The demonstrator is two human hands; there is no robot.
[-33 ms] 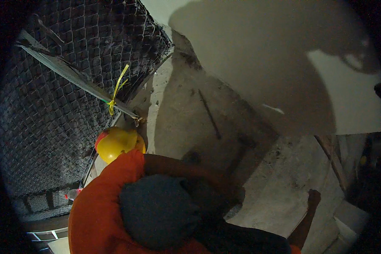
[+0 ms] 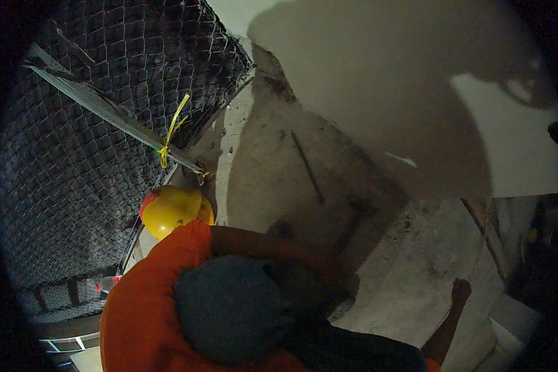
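My left arm in an orange sleeve bends across my raised knee [image 2: 229, 310] in dark grey trousers. The bare forearm [image 2: 254, 243] runs right into deep shadow, where the fingers of my left hand cannot be made out. At the lower right, my right hand [image 2: 460, 290] is closed like a fist over the pale dusty floor [image 2: 409, 291]. Whether it holds anything, or touches the floor, cannot be told. A yellow hard hat [image 2: 175, 211] with a red part lies just beyond my left upper arm.
Dark netting [image 2: 74, 167] fills the left side, crossed by a slanting pole [image 2: 99, 105] with a yellow tie [image 2: 163, 152]. A pale wall [image 2: 366, 80] bears a large shadow. A thin dark rod shape [image 2: 307, 166] shows on the floor. A plank [image 2: 485, 232] leans at the right.
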